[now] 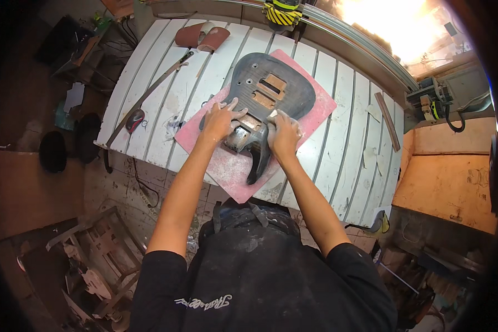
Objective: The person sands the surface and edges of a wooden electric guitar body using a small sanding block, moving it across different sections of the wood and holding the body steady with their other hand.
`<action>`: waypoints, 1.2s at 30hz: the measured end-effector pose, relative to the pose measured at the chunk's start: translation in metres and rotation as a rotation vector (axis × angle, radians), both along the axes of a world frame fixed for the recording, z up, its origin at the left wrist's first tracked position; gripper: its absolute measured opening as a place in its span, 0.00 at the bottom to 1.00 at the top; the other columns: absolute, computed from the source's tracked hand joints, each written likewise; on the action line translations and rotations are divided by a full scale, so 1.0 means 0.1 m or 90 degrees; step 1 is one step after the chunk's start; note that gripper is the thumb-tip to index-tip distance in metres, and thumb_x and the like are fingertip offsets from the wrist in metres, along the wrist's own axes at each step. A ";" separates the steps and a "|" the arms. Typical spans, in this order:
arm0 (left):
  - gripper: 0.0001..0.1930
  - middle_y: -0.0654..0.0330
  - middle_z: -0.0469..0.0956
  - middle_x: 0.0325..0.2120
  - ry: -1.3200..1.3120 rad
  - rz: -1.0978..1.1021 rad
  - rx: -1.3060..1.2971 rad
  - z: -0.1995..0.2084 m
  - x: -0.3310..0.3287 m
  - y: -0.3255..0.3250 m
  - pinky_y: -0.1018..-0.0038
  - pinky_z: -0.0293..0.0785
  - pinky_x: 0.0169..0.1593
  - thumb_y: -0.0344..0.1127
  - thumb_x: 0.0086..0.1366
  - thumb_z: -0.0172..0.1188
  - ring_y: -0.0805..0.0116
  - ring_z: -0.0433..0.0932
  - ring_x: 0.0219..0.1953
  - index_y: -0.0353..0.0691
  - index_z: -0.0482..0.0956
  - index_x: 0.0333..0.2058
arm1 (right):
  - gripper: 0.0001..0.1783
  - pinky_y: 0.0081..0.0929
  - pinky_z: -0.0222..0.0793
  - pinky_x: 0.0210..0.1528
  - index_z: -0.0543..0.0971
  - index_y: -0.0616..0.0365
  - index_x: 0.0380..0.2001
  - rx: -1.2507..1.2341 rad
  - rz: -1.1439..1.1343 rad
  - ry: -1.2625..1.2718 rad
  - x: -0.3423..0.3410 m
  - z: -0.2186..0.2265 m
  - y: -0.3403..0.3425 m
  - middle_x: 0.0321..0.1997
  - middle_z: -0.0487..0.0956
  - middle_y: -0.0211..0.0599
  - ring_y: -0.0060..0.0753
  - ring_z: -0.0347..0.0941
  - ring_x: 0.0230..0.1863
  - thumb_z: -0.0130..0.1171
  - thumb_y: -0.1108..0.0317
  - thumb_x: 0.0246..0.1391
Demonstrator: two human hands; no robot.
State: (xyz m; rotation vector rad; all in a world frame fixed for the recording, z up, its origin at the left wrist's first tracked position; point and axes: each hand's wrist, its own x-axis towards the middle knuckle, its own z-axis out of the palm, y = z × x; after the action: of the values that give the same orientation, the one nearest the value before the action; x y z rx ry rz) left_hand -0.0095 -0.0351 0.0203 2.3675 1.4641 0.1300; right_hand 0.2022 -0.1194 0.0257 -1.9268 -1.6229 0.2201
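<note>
A dark electric guitar body (299, 91) with bare-wood pickup cavities lies on a pink square pad (321, 105), its curved horn toward me. My left hand (220, 120) rests on the body's left side near the horn, fingers spread, holding nothing. On the opposite edge, my right hand (285, 131) is closed, with a small pale piece (273, 114) showing at its fingertips. What that piece is, I cannot make out. Both hands look dusty with whitish powder.
The pad sits on a white slatted table (160, 122). Curled reddish-brown abrasive sheets (213, 39) lie at the back left, near a long thin strip (157, 86) and a black-and-red mouse-shaped object (134, 120). A wooden stick (387, 122) lies at right. A wooden frame (102, 249) stands lower left.
</note>
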 end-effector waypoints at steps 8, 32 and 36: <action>0.28 0.72 0.65 0.76 0.030 0.014 -0.016 0.13 -0.02 -0.04 0.52 0.72 0.67 0.45 0.65 0.70 0.47 0.72 0.65 0.81 0.80 0.62 | 0.09 0.63 0.64 0.65 0.87 0.41 0.44 -0.011 0.136 -0.011 -0.10 -0.15 -0.34 0.68 0.79 0.33 0.56 0.71 0.65 0.66 0.62 0.60; 0.35 0.51 0.65 0.74 -0.020 -0.215 0.108 -0.09 0.71 -1.68 0.42 0.47 0.78 0.55 0.72 0.57 0.46 0.56 0.78 0.41 0.70 0.71 | 0.14 0.46 0.76 0.64 0.77 0.59 0.56 -0.188 -0.005 0.852 0.67 0.20 -1.49 0.69 0.76 0.48 0.41 0.79 0.59 0.58 0.67 0.72; 0.29 0.49 0.82 0.58 -0.242 -0.209 -0.009 -0.08 0.61 -1.83 0.48 0.67 0.71 0.43 0.72 0.62 0.47 0.76 0.65 0.38 0.73 0.67 | 0.21 0.56 0.80 0.57 0.74 0.54 0.63 -0.266 -0.001 1.211 0.69 0.34 -1.52 0.64 0.80 0.41 0.40 0.80 0.57 0.47 0.54 0.78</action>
State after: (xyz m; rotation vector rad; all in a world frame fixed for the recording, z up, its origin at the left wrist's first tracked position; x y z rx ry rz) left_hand 0.0518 -0.2183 0.0128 2.3693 0.8895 0.4542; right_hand 0.2708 -0.2718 0.0598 -0.9416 -0.2033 1.7667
